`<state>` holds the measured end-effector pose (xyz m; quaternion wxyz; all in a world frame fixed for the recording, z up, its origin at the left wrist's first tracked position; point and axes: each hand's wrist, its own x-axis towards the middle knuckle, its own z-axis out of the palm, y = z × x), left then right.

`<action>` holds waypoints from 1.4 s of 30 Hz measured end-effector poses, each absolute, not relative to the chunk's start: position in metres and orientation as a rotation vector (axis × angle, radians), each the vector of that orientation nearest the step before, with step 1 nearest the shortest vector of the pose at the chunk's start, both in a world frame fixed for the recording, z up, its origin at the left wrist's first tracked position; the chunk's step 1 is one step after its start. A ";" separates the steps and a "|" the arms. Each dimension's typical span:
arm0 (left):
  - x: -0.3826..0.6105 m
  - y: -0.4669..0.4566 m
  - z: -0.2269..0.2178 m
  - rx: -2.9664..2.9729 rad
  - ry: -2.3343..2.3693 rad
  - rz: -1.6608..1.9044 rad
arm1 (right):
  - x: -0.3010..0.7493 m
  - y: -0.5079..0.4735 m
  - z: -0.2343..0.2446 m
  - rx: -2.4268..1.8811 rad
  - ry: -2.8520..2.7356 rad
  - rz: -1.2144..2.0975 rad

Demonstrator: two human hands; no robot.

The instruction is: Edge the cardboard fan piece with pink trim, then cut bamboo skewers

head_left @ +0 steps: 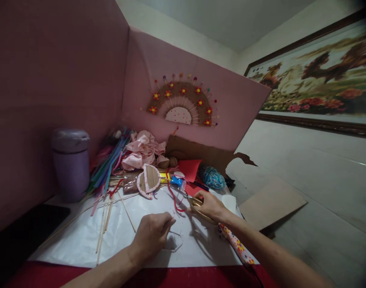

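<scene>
Scissors (195, 201) were grasped by the handles (204, 216) in the right grip (211, 206), seemingly for control; the left grip (154, 229) was clenched, any contents hidden.

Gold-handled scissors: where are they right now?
In the head view, the scissors are below and just right of centre, in the right hand, with the curved red strip beside their blades.

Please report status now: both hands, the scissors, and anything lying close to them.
Right hand gripping gold-handled scissors. Left hand curled shut, contents unclear. Red fuzzy strip lying close by the scissors.
</scene>
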<state>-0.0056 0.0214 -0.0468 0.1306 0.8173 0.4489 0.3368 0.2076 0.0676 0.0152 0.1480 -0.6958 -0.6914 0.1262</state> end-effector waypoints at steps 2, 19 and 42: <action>-0.005 0.021 -0.047 2.376 1.293 0.974 | 0.206 0.068 0.015 -2.053 -2.000 0.267; -0.002 0.019 -0.048 2.398 1.272 0.945 | 0.190 0.060 0.056 -1.944 -2.208 -0.301; -0.003 0.028 -0.042 1.699 1.148 1.152 | 0.156 0.064 0.019 -1.332 -1.284 0.739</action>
